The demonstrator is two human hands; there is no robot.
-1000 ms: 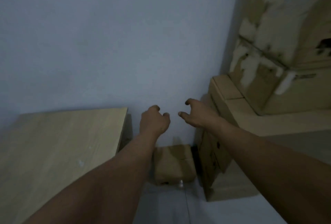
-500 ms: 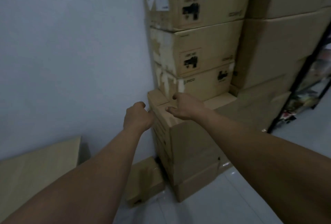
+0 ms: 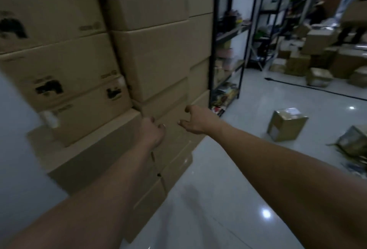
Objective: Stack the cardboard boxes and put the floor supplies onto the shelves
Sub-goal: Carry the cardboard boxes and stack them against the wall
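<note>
A tall stack of cardboard boxes [image 3: 158,59] fills the left and centre, against a pale wall. Both my arms reach forward in front of it. My left hand [image 3: 152,132] hangs with loosely curled fingers and holds nothing, just before the low boxes. My right hand [image 3: 196,118] is spread, thumb and fingers apart, empty, close to the stack's lower corner. A small cardboard box [image 3: 286,126] sits alone on the shiny floor to the right. A black metal shelf unit [image 3: 226,46] with goods stands behind the stack.
A crumpled torn package [image 3: 352,142] and scraps lie at the right edge on the floor. More boxes [image 3: 317,55] pile up at the far right by further shelving [image 3: 278,10]. A dark cable [image 3: 317,87] runs across the tiled floor.
The view has swung right, from the wall corner and wooden board to the box stack, shelves and open floor. Both hands stay raised and empty, a little further apart.
</note>
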